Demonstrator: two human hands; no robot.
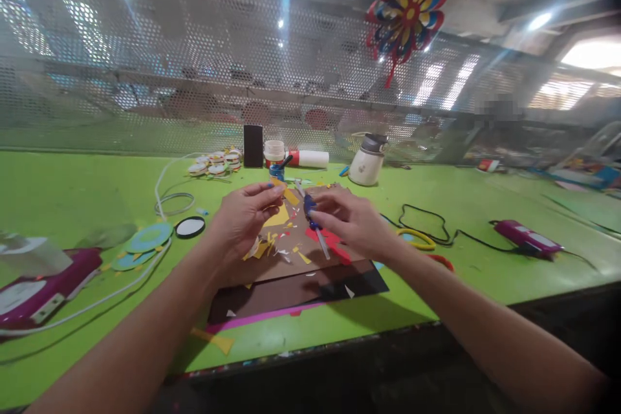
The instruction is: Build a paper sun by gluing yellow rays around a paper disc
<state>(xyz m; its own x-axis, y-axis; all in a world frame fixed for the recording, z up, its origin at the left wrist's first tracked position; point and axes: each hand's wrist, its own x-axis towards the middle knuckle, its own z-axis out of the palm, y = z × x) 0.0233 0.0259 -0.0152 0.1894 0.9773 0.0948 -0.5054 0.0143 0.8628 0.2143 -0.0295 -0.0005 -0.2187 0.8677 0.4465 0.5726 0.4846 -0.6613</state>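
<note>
My left hand (247, 217) pinches a yellow paper strip (291, 196) between thumb and fingertips, over a brown board (295, 265). To its right, my right hand (356, 220) has its fingers and thumb closed around a slim blue tool (309, 207) with pale, narrow ends; its exact kind is unclear. Red paper (337, 246) lies beneath the right hand. Yellow, white and red scraps are scattered across the board. A small blue jar (277, 173) with a dark stick in it stands just beyond my left fingertips.
A phone (253, 146), a white jar (274, 150) and a cream bottle (367, 162) stand at the back. Purple power strips (526, 237) with cables lie at both sides. Round blue-green paper pieces (148, 237) are at left. Dark sheets (272, 301) lie near the front edge.
</note>
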